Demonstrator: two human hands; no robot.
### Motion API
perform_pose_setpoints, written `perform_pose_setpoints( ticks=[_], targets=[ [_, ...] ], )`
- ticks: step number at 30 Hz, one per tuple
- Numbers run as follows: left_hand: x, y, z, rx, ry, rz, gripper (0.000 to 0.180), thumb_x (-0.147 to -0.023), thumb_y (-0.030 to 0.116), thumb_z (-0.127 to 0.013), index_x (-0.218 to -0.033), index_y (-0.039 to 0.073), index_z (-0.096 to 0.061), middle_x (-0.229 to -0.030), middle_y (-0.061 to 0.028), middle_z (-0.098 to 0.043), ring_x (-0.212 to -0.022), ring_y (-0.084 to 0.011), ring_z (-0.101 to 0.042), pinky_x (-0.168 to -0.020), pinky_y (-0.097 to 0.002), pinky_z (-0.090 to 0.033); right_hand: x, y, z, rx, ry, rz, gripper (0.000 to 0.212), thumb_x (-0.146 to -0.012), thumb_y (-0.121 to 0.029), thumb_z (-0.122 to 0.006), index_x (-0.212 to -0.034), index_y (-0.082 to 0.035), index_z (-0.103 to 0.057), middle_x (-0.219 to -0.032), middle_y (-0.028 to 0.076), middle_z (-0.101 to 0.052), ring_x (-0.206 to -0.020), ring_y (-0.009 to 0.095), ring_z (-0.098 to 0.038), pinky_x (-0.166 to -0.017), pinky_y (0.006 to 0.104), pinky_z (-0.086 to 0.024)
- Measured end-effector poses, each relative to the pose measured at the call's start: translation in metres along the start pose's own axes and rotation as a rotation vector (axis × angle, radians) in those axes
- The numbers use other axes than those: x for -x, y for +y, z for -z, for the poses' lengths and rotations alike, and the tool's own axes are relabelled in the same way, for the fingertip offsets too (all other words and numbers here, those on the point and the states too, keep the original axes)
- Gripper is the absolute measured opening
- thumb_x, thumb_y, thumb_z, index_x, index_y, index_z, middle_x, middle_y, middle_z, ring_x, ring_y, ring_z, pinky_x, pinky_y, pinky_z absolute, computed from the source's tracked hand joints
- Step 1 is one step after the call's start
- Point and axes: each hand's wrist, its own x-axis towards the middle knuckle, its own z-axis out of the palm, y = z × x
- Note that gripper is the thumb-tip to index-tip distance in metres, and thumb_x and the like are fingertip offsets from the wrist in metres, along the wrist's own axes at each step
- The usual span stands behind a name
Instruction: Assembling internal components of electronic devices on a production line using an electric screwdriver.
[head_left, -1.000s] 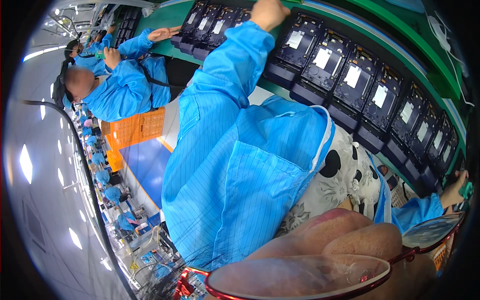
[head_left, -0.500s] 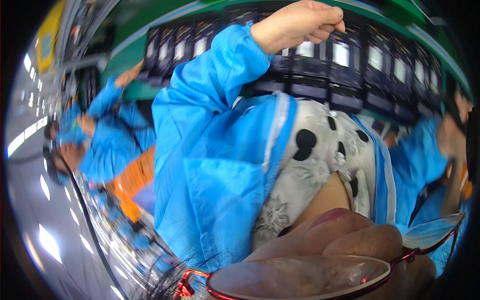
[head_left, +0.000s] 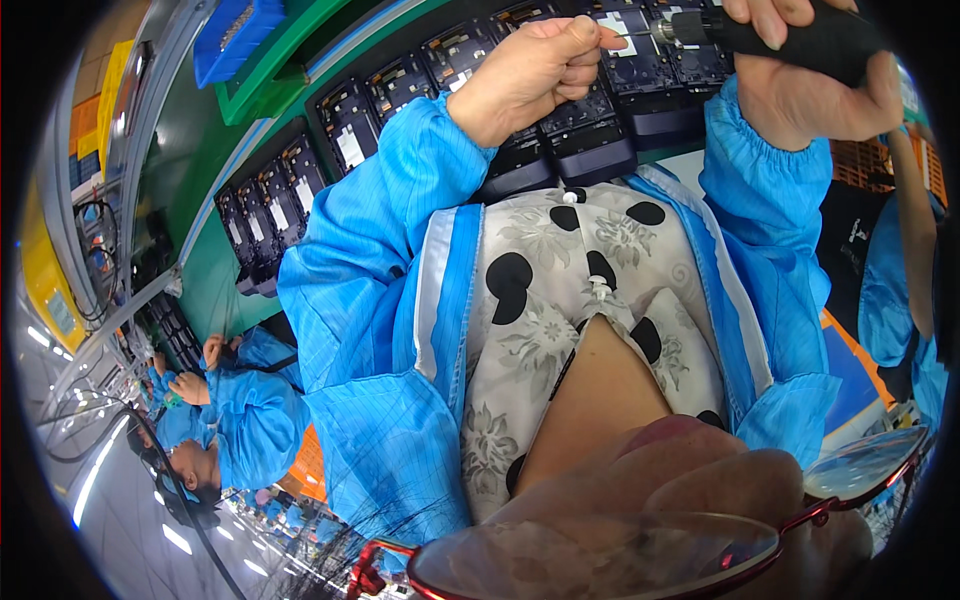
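My right hand (head_left: pixel 815 100) is wrapped round a black power screwdriver (head_left: pixel 795 38) at the upper right. Its thin bit points left, toward my left hand (head_left: pixel 540 80). Thumb and forefinger of that hand are pinched together close to the bit's tip; whatever lies between them is too small to make out. Both hands are above a row of dark device housings (head_left: pixel 585 160), which show circuit parts and whitish rectangles inside. The upper ends of some housings are hidden by my hands or cut off by the frame.
More dark housings (head_left: pixel 270 205) stand in a row to the left on the green bench (head_left: pixel 210 290). A blue bin (head_left: pixel 238 38) with small parts sits by a green tray edge (head_left: pixel 262 95). Co-workers in blue sit at left (head_left: pixel 250 425) and right (head_left: pixel 895 290).
My right hand and the screwdriver have come into view at the upper right. My left hand appears lower and farther left, and the whole view has shifted, showing more bench at left.
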Motion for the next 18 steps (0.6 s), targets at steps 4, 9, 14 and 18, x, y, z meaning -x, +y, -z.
perform_pose_setpoints(
  ticks=[4, 9, 14, 18],
  targets=[
    [-0.004, 0.000, 0.000, -0.018, -0.105, -0.033, 0.040, -0.112, 0.031, -0.048, -0.122, -0.004, -0.064, -0.075, 0.0037, -0.039, -0.065, -0.0092, -0.033, -0.058, -0.0231, -0.035, 0.001, 0.011, -0.006, 0.090, -0.002, 0.043, 0.051, -0.098, -0.060, -0.056, -0.116, -0.012, -0.061, -0.083, 0.003, -0.061, -0.061, 0.016, -0.056, -0.064, 0.0359, -0.051],
    [-0.013, -0.005, -0.006, 0.123, -0.048, 0.075, 0.034, -0.112, 0.031, -0.048, -0.108, 0.001, -0.064, -0.068, 0.0059, -0.038, -0.058, -0.0071, -0.029, -0.054, -0.0237, -0.027, -0.011, 0.010, 0.037, 0.029, -0.100, -0.016, 0.050, -0.100, -0.059, -0.053, -0.117, -0.012, -0.061, -0.082, 0.003, -0.062, -0.061, 0.015, -0.057, -0.064, 0.0360, -0.051],
    [-0.010, -0.005, -0.006, 0.101, -0.034, 0.086, 0.035, -0.112, 0.030, -0.049, -0.106, 0.000, -0.065, -0.068, 0.0062, -0.039, -0.059, -0.0065, -0.030, -0.054, -0.0233, -0.027, -0.011, 0.002, 0.013, 0.035, -0.077, -0.082, 0.051, -0.101, -0.059, -0.052, -0.117, -0.012, -0.062, -0.083, 0.003, -0.062, -0.062, 0.014, -0.057, -0.065, 0.0357, -0.051],
    [-0.008, -0.002, -0.005, -0.102, 0.003, -0.007, 0.035, -0.110, 0.029, -0.051, -0.101, -0.001, -0.067, -0.068, 0.0074, -0.041, -0.059, -0.0051, -0.032, -0.054, -0.0227, -0.028, -0.014, 0.014, 0.025, 0.008, -0.115, -0.043, 0.051, -0.101, -0.059, -0.052, -0.118, -0.011, -0.062, -0.083, 0.004, -0.064, -0.064, 0.015, -0.059, -0.066, 0.0359, -0.052]
  ],
)
